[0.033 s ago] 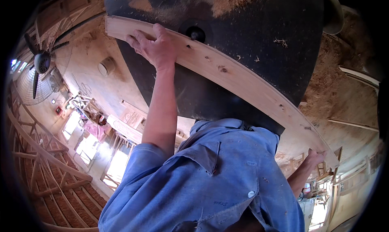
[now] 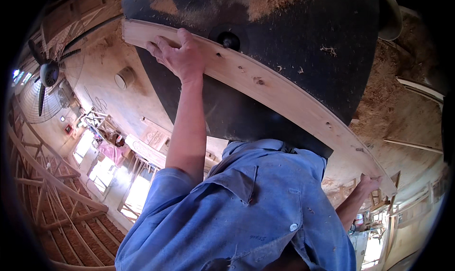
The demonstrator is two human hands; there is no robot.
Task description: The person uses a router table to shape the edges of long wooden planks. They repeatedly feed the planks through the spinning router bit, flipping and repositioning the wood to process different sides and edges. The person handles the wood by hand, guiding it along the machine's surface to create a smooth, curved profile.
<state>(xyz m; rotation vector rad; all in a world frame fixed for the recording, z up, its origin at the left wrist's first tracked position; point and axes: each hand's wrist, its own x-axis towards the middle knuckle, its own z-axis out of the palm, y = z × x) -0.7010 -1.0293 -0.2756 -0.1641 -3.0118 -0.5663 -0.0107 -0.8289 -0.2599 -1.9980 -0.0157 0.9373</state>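
A long pale wooden board (image 2: 284, 98) with several dark knots lies slantwise across a black machine table (image 2: 308, 43). Its far edge sits right beside a dark round spindle (image 2: 229, 40) that rises from the table. My left hand (image 2: 182, 58) grips the board near its left end, fingers laid over the upper face. Low on the right, my right hand (image 2: 369, 183) is closed on the other end, which reaches out past the table. Some of that hand's fingers are hidden by the board.
Sawdust (image 2: 275, 1) and small shavings are strewn over the table. A large fan (image 2: 47, 74) stands at the left, near a round container (image 2: 125, 77) on the floor. Stacked curved wood pieces (image 2: 66, 195) fill the lower left. Wood strips (image 2: 412, 145) lie at the right.
The board has shifted very slightly to the left past the spindle, and my left hand has moved with it. My right hand looks almost unchanged.
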